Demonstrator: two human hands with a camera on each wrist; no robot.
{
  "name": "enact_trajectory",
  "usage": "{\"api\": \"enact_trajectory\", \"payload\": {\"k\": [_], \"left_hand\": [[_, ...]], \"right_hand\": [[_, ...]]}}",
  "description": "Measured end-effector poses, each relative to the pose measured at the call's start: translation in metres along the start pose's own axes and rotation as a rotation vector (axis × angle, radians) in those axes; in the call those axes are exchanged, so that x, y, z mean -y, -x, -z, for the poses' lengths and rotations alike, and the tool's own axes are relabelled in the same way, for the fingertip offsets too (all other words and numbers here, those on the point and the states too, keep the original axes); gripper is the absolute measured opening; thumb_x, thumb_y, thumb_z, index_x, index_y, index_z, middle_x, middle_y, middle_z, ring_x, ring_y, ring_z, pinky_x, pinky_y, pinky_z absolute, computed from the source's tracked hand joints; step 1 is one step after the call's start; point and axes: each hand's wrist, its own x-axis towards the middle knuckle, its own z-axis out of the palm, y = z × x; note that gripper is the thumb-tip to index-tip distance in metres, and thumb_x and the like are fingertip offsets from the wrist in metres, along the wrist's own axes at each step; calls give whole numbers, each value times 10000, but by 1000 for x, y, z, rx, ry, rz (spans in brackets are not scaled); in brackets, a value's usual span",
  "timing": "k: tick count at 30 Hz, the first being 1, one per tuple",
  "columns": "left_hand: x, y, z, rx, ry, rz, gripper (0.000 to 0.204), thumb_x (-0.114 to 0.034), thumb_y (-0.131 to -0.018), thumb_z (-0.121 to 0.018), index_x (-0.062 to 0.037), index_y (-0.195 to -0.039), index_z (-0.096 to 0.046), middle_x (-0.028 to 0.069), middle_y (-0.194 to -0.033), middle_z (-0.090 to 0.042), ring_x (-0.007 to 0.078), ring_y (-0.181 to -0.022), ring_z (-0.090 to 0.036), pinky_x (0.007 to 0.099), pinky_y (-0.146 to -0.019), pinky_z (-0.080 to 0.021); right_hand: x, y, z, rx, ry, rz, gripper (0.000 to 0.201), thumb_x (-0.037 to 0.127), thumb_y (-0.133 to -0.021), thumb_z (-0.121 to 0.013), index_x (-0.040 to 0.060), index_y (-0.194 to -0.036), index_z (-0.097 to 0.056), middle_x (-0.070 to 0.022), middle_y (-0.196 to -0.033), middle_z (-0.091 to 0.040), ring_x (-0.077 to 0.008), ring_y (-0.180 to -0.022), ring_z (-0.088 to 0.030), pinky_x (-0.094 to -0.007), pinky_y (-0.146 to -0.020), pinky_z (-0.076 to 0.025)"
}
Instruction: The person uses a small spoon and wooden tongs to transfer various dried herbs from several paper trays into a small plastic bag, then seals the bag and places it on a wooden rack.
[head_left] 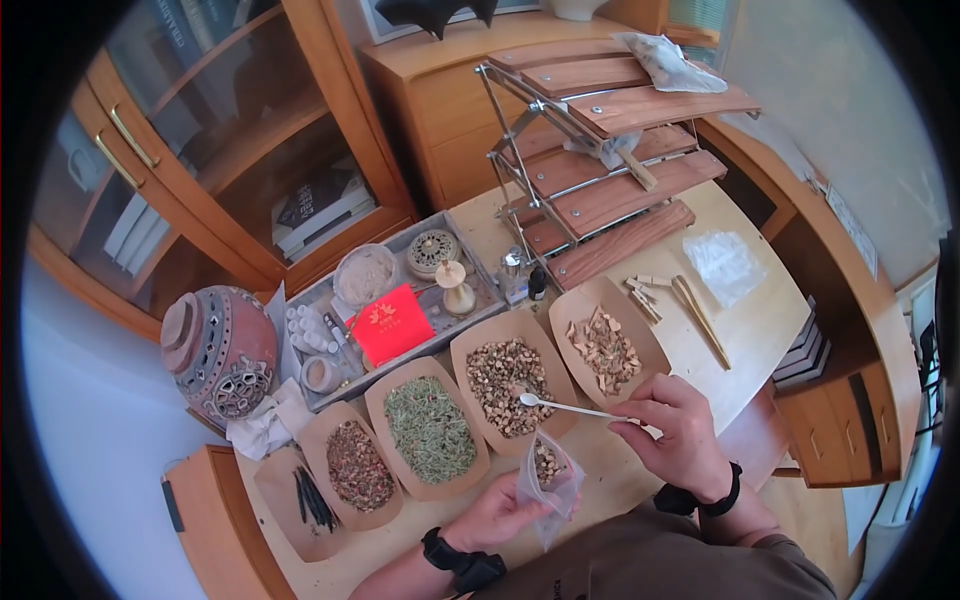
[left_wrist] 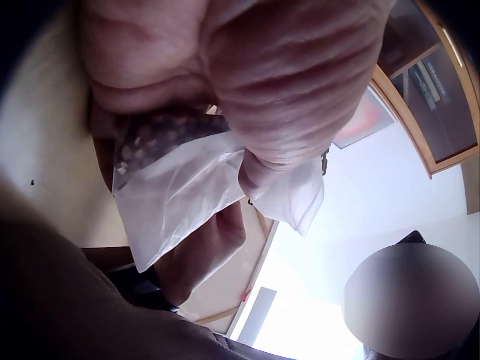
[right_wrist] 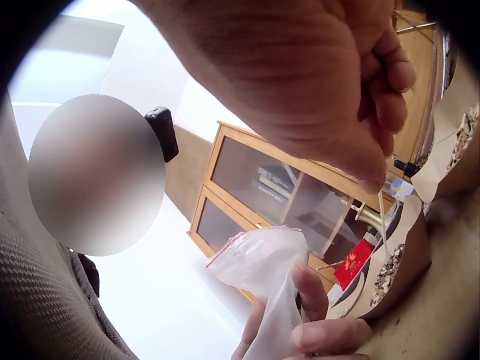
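Note:
In the head view my left hand point(head_left: 495, 515) holds a small clear zip bag point(head_left: 563, 490) upright by its side, with brown dried pieces point(head_left: 547, 464) inside. My right hand point(head_left: 675, 440) pinches the handle end of a small white spoon point(head_left: 570, 406) between thumb and fingers. The spoon's bowl is over the brown pieces in a kraft paper tray point(head_left: 497, 328), just beyond the bag. From the right wrist the bag point(right_wrist: 262, 262) shows its red-edged mouth, gripped by left fingers point(right_wrist: 330, 334). The left wrist view has the bag point(left_wrist: 180, 195) under the palm.
Beside that tray stand others with green dried herb point(head_left: 430, 430), reddish bits point(head_left: 358, 465), dark pods point(head_left: 313, 500) and wood chips point(head_left: 603, 350). Behind them lie a grey tray point(head_left: 480, 265) with a red packet point(head_left: 392, 325), a slatted wooden rack point(head_left: 620, 200), tweezers point(head_left: 702, 320) and plastic bags point(head_left: 722, 268).

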Motion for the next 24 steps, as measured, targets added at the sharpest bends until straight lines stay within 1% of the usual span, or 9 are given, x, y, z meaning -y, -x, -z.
{"api": "enact_trajectory", "payload": {"k": [1, 2, 4, 5, 7, 10, 15, 19, 24], "left_hand": [[2, 1, 1, 20, -14, -8, 437, -154, -1104, -624, -9, -1507, -539, 77, -1379, -662, 159, -1195, -660, 380, -1060, -528], [3, 1, 2, 15, -11, -14, 437, -154, -1104, -624, -9, -1507, -539, 77, -1379, -662, 159, -1195, -660, 380, -1060, -528], [2, 0, 3, 66, -51, -16, 471, -130, -1097, -638, -17, -1538, -516, 50, -1418, -628, 123, -1226, -619, 353, -1072, -506], [-1, -1, 0, 58, -47, -25, 471, -130, -1097, -638, -17, -1538, -516, 50, -1418, -628, 123, -1226, -619, 353, -1072, -506], [-10, -3, -9, 18, -99, 7, 427, -216, -1093, -648, -6, -1454, -554, 94, -1280, -698, 194, -1183, -678, 400, -1046, -542], [-14, -5, -13, 23, -112, -4, 398, -173, -1097, -640, -12, -1451, -556, 80, -1276, -702, 175, -1176, -677, 386, -1046, -539], [-13, -6, -13, 32, -120, -4, 391, -150, -1092, -648, -12, -1446, -555, 74, -1264, -708, 165, -1171, -681, 381, -1049, -540], [-11, -6, -12, 39, -109, 9, 425, -167, -1092, -651, -7, -1469, -537, 83, -1274, -710, 170, -1185, -681, 383, -1063, -536], [-6, -5, -8, 43, -139, 31, 490, -193, -1091, -657, 3, -1515, -505, 88, -1299, -706, 175, -1203, -676, 390, -1074, -533]], "right_hand": [[0, 0, 0, 7, 4, 4, 193, 65, -760, -882, 78, -934, -799, -55, -861, -675, -273, -772, -660, -387, -675, -519], [0, -1, 2, 13, 3, 10, 193, 65, -760, -882, 78, -934, -799, -55, -861, -675, -273, -772, -660, -387, -675, -519], [3, -2, 8, 69, 51, -6, 193, 80, -760, -884, 81, -934, -802, -56, -857, -677, -273, -775, -661, -390, -679, -519], [4, -2, 10, 78, 49, 3, 193, 80, -760, -884, 81, -934, -802, -56, -857, -677, -273, -775, -661, -390, -679, -519], [5, -2, 14, 88, 80, -27, 193, 92, -756, -885, 85, -931, -804, -57, -857, -677, -274, -780, -662, -395, -682, -518], [10, -6, 19, 121, 117, -48, 185, 83, -751, -881, 81, -917, -800, -61, -850, -674, -283, -785, -665, -400, -685, -520], [12, -9, 16, 180, 108, -53, 173, 83, -747, -877, 70, -896, -789, -73, -850, -679, -302, -801, -675, -415, -701, -534], [9, -9, -1, 211, 55, -58, 169, 91, -745, -872, 65, -886, -783, -86, -857, -688, -315, -821, -690, -430, -724, -551], [5, -11, -26, 160, 35, -42, 156, 87, -758, -864, 59, -890, -786, -88, -859, -700, -314, -799, -698, -421, -709, -560]]}}
